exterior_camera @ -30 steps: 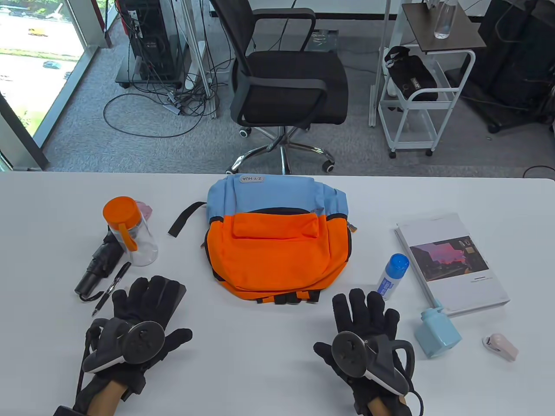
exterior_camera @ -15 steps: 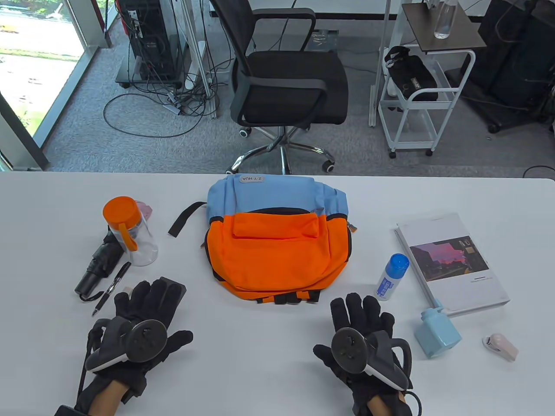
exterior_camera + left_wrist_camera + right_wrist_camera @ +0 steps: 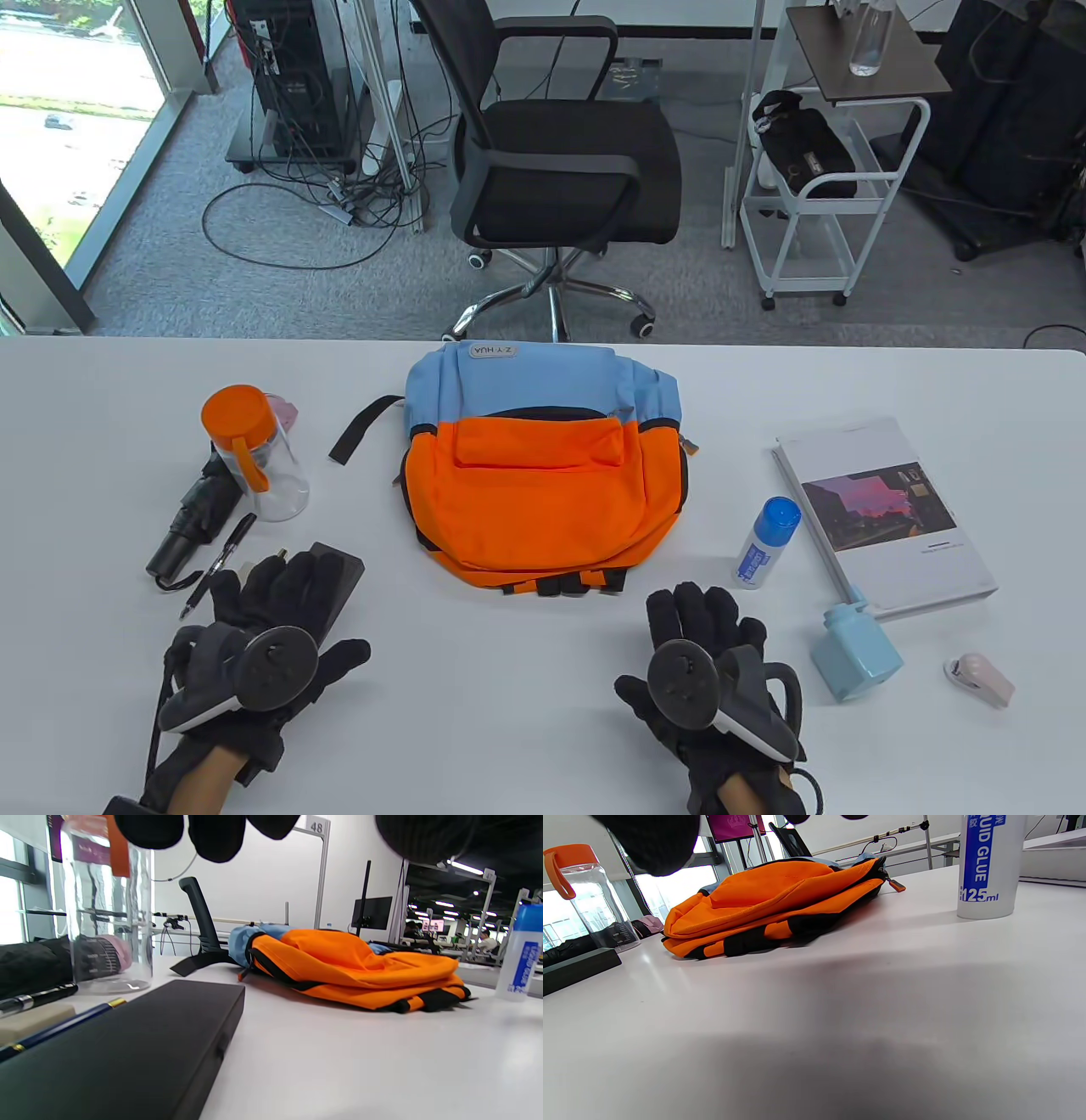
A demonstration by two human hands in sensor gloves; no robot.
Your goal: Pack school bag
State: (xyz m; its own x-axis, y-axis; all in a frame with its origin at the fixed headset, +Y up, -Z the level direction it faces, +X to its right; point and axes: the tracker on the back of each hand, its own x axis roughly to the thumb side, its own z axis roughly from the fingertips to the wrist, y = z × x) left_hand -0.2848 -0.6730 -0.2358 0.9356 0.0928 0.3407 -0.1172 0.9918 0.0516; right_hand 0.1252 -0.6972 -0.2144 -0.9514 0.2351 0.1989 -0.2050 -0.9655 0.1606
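The orange and blue backpack [image 3: 543,475] lies flat and closed at the table's middle; it also shows in the left wrist view [image 3: 352,967] and the right wrist view [image 3: 772,899]. My left hand [image 3: 310,611] lies open and flat, its fingers spread over the near end of a black case [image 3: 344,570]. My right hand [image 3: 666,641] lies open and flat on the bare table, near the backpack's front edge. Neither hand holds anything. A glue bottle [image 3: 766,543] stands just beyond my right fingers.
Left of the backpack are a clear bottle with an orange lid [image 3: 254,454], a folded black umbrella [image 3: 191,518] and a pen [image 3: 219,564]. On the right lie a white book [image 3: 882,509], a light blue bottle [image 3: 853,649] and a small pink-white object [image 3: 980,679].
Both hands have slid a little back toward the near edge. More of the black case shows beyond my left fingers.
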